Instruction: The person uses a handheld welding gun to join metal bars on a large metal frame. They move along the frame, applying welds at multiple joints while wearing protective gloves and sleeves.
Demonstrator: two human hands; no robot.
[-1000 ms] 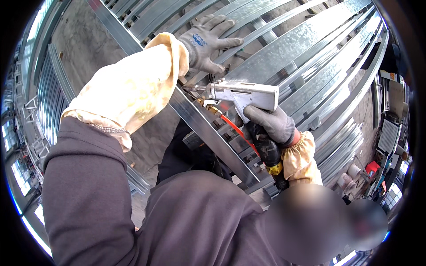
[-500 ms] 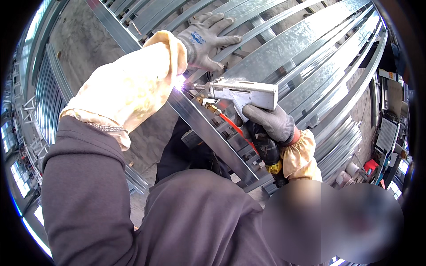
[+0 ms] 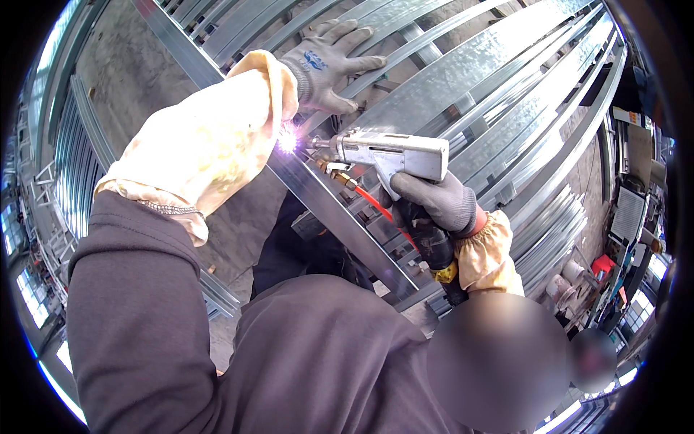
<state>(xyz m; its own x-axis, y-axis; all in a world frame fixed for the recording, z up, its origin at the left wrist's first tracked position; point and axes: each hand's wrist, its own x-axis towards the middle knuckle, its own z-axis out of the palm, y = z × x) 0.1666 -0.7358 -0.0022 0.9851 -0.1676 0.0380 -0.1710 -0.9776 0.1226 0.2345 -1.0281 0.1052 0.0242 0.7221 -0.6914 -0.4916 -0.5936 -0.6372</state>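
My right hand (image 3: 434,199), in a grey glove with a pale cuff, is closed round the black-wrapped handle of a silver welding gun (image 3: 394,152). The gun's nozzle points left, and a bright violet-white arc (image 3: 288,137) burns just off its tip, at a grey metal beam (image 3: 340,210). An orange hose (image 3: 376,206) with brass fittings runs beneath the gun. My left hand (image 3: 329,65), gloved in grey, lies flat with spread fingers on the metal bars beyond the arc. A thick cream sleeve guard (image 3: 199,137) covers my left forearm. The exact weld spot is washed out by glare.
Long metal bars (image 3: 470,79) form a frame across the far side and right. Stacked thin metal profiles (image 3: 542,239) lie to the right, near white buckets (image 3: 560,289) and a red object (image 3: 602,265). More stacked profiles (image 3: 79,159) stand at the left.
The arc's glow looks larger and more violet. The welding gun and both hands have shifted very slightly left in the picture, along with the beam. Both grips stay the same.
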